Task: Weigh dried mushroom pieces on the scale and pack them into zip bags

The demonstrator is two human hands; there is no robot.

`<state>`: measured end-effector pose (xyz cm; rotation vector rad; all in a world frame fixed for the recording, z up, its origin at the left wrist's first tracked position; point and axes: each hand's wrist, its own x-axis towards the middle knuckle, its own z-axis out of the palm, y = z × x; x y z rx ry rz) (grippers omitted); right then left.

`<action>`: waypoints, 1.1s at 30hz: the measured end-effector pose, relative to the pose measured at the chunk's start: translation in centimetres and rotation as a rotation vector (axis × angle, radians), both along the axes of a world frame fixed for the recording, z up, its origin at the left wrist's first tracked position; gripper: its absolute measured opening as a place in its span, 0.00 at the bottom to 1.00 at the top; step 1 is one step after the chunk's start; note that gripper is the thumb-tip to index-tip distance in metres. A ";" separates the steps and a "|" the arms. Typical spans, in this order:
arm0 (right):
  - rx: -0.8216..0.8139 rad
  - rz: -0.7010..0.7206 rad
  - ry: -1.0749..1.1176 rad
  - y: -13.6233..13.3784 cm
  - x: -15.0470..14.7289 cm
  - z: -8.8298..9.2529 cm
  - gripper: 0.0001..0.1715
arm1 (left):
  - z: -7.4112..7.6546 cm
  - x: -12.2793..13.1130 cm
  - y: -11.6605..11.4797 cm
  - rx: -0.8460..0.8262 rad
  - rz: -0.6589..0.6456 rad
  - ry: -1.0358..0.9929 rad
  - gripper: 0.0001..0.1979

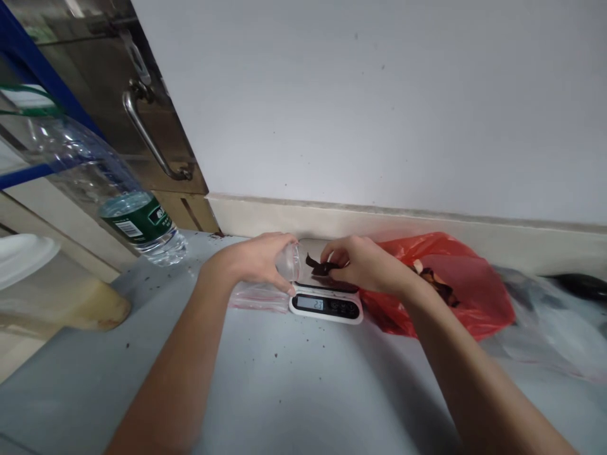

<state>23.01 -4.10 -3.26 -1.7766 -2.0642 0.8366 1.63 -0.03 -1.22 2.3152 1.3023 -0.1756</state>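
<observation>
My left hand (258, 258) is wrapped round a small clear plastic container (293, 261), holding it tilted over a white digital kitchen scale (326, 305). My right hand (356, 260) pinches a dark dried piece (318, 266) right at the container's mouth, just above the scale. The scale's display is lit. A red plastic bag (446, 284) with more dark dried pieces lies open just right of my right hand.
A large clear water bottle (99, 183) with a green label leans in from the upper left. A small clear zip bag (256, 296) lies left of the scale. A cabinet door with a metal handle (149, 136) stands at the left. Clear plastic (550, 328) lies at the right.
</observation>
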 end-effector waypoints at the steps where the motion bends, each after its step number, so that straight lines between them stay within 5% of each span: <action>1: 0.025 0.007 0.096 0.0 0.0 0.1 0.11 | 0.1 0.2 -0.1 -0.009 -0.003 0.006 0.48; 6: 0.096 0.041 0.598 0.3 -0.3 -0.3 0.18 | 0.5 0.1 0.1 -0.003 -0.016 -0.029 0.47; 9: 0.251 -0.024 0.405 0.6 -0.7 -1.3 0.18 | 0.6 -0.8 0.4 0.043 0.018 -0.051 0.47; 15: 0.284 0.157 -0.066 0.7 -1.7 -2.8 0.15 | 0.4 -1.3 0.4 0.060 0.060 0.055 0.43; 24: 0.456 0.024 0.421 0.6 -1.0 -1.4 0.11 | 0.7 0.1 -0.3 0.034 -0.027 -0.046 0.41; 33: 0.178 0.229 0.054 -0.4 -1.2 -0.5 0.04 | 0.4 -1.0 0.2 0.028 0.030 0.060 0.43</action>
